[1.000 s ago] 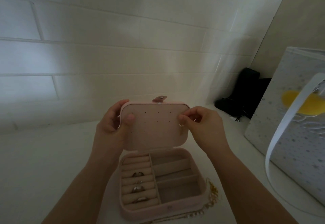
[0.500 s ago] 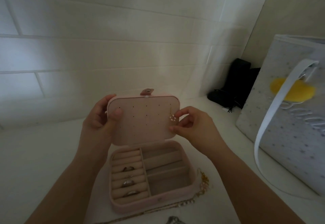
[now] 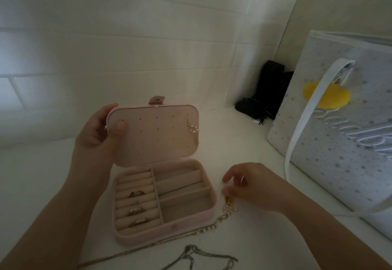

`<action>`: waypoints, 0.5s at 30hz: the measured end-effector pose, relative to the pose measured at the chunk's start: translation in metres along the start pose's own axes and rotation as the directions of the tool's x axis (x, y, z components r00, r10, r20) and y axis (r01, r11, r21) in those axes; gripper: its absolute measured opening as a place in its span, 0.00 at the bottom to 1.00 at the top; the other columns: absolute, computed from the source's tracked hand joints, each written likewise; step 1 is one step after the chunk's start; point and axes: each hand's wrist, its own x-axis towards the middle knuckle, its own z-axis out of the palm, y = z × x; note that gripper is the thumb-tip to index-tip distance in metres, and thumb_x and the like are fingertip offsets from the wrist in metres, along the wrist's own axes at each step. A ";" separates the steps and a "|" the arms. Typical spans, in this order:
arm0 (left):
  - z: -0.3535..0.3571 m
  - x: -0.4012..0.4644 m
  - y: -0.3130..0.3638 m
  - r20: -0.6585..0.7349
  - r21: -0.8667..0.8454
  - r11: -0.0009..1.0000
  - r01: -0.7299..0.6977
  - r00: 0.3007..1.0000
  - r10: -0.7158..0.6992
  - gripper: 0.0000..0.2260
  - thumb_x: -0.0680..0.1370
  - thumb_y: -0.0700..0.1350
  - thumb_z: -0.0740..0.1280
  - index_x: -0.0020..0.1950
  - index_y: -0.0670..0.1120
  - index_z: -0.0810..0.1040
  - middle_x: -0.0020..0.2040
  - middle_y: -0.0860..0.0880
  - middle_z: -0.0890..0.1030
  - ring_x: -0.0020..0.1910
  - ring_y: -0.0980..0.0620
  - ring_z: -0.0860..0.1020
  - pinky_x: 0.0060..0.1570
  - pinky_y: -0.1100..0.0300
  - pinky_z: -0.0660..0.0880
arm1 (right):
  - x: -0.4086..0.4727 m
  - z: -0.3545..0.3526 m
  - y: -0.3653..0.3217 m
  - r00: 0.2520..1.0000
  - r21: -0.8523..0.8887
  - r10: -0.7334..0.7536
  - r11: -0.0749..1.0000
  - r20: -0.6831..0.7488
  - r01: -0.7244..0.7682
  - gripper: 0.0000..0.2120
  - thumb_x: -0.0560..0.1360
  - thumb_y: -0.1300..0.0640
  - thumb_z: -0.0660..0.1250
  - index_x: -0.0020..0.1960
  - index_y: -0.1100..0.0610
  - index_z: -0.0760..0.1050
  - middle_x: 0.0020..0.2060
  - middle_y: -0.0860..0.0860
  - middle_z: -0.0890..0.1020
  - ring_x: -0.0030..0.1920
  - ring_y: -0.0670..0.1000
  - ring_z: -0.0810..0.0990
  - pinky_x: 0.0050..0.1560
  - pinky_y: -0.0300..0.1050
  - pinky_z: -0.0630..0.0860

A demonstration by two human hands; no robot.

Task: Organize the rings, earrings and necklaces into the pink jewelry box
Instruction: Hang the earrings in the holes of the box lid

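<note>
Left hand (image 3: 99, 134) grips lid (image 3: 154, 134) (upright); right hand (image 3: 252, 187) pinches earring (image 3: 229, 203).

The pink jewelry box (image 3: 161, 230) looks matt and velvety inside, its rings (image 3: 135, 209) shiny metal, the bag (image 3: 339, 142) glittery.

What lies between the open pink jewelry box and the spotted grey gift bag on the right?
In the head view, between the pink jewelry box and spotted grey gift bag, the right hand touches a gold pearl earring on the white counter.

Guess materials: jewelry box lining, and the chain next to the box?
Jewelry box lining: looks like matte beige velvet or flocked fabric, no glare, soft padded ring rolls. Chain: apparently gold-tone metal links with small pale pearl-like beads; glints on the links. Plating versus solid metal can't be told.
</note>
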 end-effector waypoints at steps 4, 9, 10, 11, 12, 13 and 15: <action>-0.002 0.000 0.001 0.018 -0.017 1.000 0.010 1.000 -0.010 0.10 0.73 0.49 0.66 0.54 0.59 0.76 0.45 0.62 0.82 0.44 0.64 0.78 0.41 0.68 0.78 | 0.001 0.005 -0.004 0.998 0.035 0.027 0.999 0.061 -0.030 0.14 0.68 0.46 0.71 0.50 0.48 0.74 0.39 0.46 0.74 0.36 0.43 0.71 0.38 0.37 0.68; -0.003 0.001 0.000 0.016 -0.037 0.999 0.018 1.000 -0.018 0.11 0.71 0.51 0.67 0.53 0.60 0.77 0.45 0.62 0.82 0.44 0.63 0.78 0.41 0.68 0.78 | 0.002 0.010 -0.004 0.998 0.015 0.026 1.000 0.063 -0.027 0.06 0.71 0.52 0.70 0.47 0.51 0.77 0.36 0.41 0.74 0.35 0.39 0.72 0.35 0.30 0.67; -0.002 0.001 0.000 0.009 -0.043 0.999 0.017 1.000 -0.016 0.11 0.72 0.48 0.66 0.54 0.59 0.76 0.46 0.62 0.82 0.45 0.63 0.78 0.41 0.68 0.78 | 0.001 0.010 -0.004 0.998 0.028 0.023 0.999 0.060 -0.024 0.05 0.71 0.53 0.69 0.46 0.51 0.78 0.35 0.41 0.75 0.35 0.39 0.72 0.35 0.29 0.67; -0.002 0.001 -0.001 0.005 -0.048 0.999 0.014 1.000 -0.014 0.11 0.74 0.46 0.65 0.54 0.58 0.76 0.46 0.61 0.82 0.44 0.63 0.78 0.41 0.68 0.78 | 0.001 0.010 -0.004 0.998 0.047 0.021 0.999 0.052 -0.024 0.03 0.71 0.54 0.69 0.45 0.51 0.78 0.35 0.41 0.76 0.36 0.39 0.73 0.36 0.29 0.68; -0.001 0.001 -0.001 0.001 -0.047 0.999 0.012 1.000 -0.012 0.11 0.76 0.44 0.65 0.54 0.58 0.76 0.45 0.61 0.82 0.44 0.63 0.78 0.41 0.69 0.78 | 0.000 0.010 -0.004 0.999 0.067 0.022 0.997 0.040 -0.025 0.02 0.71 0.55 0.69 0.44 0.50 0.78 0.36 0.42 0.76 0.36 0.39 0.74 0.36 0.29 0.69; 0.000 0.001 0.000 0.000 -0.045 0.999 0.012 1.000 -0.012 0.11 0.76 0.42 0.64 0.54 0.57 0.75 0.45 0.61 0.82 0.43 0.64 0.78 0.40 0.69 0.77 | -0.001 0.010 -0.004 0.999 0.085 0.027 0.996 0.024 -0.029 0.03 0.71 0.56 0.69 0.42 0.49 0.78 0.36 0.43 0.77 0.36 0.41 0.74 0.36 0.30 0.69; 0.000 0.000 0.001 0.005 -0.050 0.999 0.010 1.000 -0.010 0.10 0.76 0.44 0.65 0.54 0.57 0.75 0.45 0.61 0.82 0.43 0.64 0.78 0.40 0.69 0.77 | -0.002 0.011 -0.002 0.999 0.127 0.049 0.991 -0.017 -0.046 0.05 0.70 0.55 0.71 0.40 0.46 0.78 0.35 0.44 0.77 0.36 0.42 0.75 0.36 0.30 0.70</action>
